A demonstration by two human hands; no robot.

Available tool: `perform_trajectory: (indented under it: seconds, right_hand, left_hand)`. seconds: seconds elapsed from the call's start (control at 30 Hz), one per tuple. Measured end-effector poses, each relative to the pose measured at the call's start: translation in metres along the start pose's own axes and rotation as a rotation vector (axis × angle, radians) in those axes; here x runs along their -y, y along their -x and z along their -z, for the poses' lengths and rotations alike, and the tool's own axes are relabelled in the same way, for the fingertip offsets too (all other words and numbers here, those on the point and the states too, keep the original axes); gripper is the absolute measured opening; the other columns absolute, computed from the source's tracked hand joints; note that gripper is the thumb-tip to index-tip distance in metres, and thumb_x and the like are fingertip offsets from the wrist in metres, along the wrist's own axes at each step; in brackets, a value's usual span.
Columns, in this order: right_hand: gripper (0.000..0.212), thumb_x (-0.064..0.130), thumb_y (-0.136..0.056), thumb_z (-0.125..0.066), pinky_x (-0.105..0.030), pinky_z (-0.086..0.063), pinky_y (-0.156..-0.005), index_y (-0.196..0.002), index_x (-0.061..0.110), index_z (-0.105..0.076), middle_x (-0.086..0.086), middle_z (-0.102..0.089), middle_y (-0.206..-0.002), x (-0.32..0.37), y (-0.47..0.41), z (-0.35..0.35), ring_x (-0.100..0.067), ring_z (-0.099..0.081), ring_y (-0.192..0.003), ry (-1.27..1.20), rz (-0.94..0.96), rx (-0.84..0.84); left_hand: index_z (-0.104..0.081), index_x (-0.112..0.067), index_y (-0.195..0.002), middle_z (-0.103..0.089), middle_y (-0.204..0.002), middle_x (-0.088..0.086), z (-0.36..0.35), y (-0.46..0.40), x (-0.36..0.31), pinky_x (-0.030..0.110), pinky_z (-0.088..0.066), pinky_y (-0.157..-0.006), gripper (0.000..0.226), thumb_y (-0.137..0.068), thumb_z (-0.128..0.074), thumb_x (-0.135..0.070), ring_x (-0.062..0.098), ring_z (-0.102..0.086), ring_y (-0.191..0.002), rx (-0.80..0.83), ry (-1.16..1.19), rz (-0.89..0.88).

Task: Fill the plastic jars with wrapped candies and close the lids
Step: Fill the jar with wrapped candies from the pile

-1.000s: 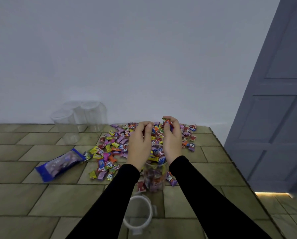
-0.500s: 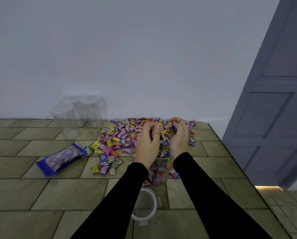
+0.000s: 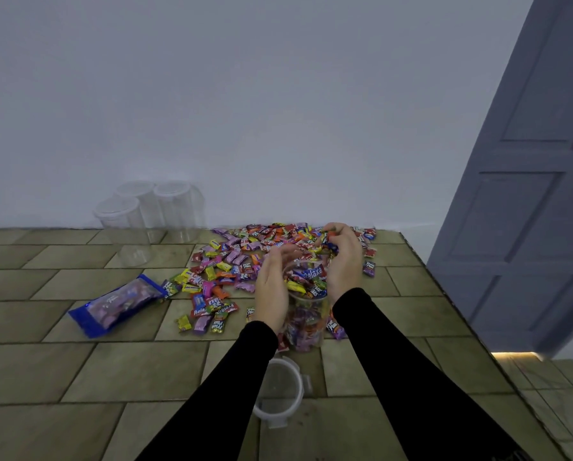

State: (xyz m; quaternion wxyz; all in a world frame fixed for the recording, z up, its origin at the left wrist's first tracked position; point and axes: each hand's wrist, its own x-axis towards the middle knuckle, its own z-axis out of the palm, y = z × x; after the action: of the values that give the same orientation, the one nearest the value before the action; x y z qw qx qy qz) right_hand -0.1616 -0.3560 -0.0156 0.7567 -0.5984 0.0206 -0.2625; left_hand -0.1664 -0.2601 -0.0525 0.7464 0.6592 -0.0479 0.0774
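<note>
**Hands over the open jar**

A clear jar (image 3: 306, 322) stands upright on the tiled desk (image 3: 78, 371), nearly full of wrapped candies, its mouth open. Both hands hang just above that mouth, one on either side. The left hand (image 3: 273, 287) is cupped at the jar's left rim, its fingers (image 3: 283, 252) loosely curved over the opening; whether they hold any candy cannot be told. The right hand (image 3: 343, 261) sits at the right rim, and its fingers (image 3: 336, 232) are clenched round a small bunch of candies (image 3: 328, 242), held above and just behind the jar's far edge.

The loose candy pile (image 3: 245, 257) spreads on the desk behind and left of the jar, reaching the wall. The jar's lid (image 3: 278, 392) lies flat on the desk in front of the jar, between the black sleeves. Three empty jars (image 3: 148, 214) stand together by the wall at the left, and a blue candy bag (image 3: 118, 302) lies left of the pile.
</note>
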Motion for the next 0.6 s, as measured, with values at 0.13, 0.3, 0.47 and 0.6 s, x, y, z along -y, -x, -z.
perform_trajectory:
  seconds: [0.13, 0.3, 0.47, 0.6]
  right_hand:
    - [0.026, -0.012, -0.088, -0.029, -0.012, -0.04, -0.052, -0.086, -0.001, -0.053, -0.003, -0.048, -0.073, 0.01, 0.005, 0.0, 0.003, -0.049, -0.054, -0.035, 0.015, 0.059]
    - [0.026, -0.011, -0.08, -0.029, -0.016, -0.041, -0.045, -0.073, 0.001, -0.05, -0.012, -0.052, -0.072, 0.01, 0.001, 0.001, -0.013, -0.046, -0.058, 0.034, -0.075, 0.16]
    - [0.022, -0.007, -0.069, -0.035, -0.021, -0.045, -0.071, -0.054, 0.007, -0.041, -0.008, -0.056, -0.064, 0.004, 0.0, 0.003, -0.011, -0.051, -0.063, 0.122, -0.064, 0.221]
    - [0.024, -0.007, -0.065, -0.034, -0.023, -0.05, -0.074, -0.068, 0.005, -0.054, -0.011, -0.063, -0.059, 0.007, 0.002, 0.002, -0.016, -0.057, -0.061, 0.112, -0.069, 0.273]
  left_hand:
    - [-0.071, -0.019, -0.099, -0.074, -0.084, -0.016, -0.006, 0.003, 0.002, 0.035, -0.034, -0.103, 0.074, -0.1, -0.006, -0.055, -0.007, -0.062, -0.092, 0.032, 0.048, 0.138]
    - [-0.075, -0.019, -0.084, -0.075, -0.086, -0.008, -0.012, 0.0, 0.009, 0.048, -0.04, -0.104, 0.078, -0.098, -0.011, -0.06, -0.003, -0.066, -0.083, -0.057, 0.166, 0.188]
    - [-0.073, -0.019, -0.082, -0.074, -0.078, -0.009, -0.013, 0.0, 0.009, 0.056, -0.044, -0.102, 0.07, -0.1, -0.017, -0.056, 0.01, -0.066, -0.086, -0.072, 0.234, 0.236]
    - [-0.075, -0.023, -0.082, -0.075, -0.092, -0.005, -0.013, 0.0, 0.012, 0.054, -0.041, -0.106, 0.07, -0.091, -0.027, -0.072, 0.019, -0.064, -0.103, -0.108, 0.227, 0.248]
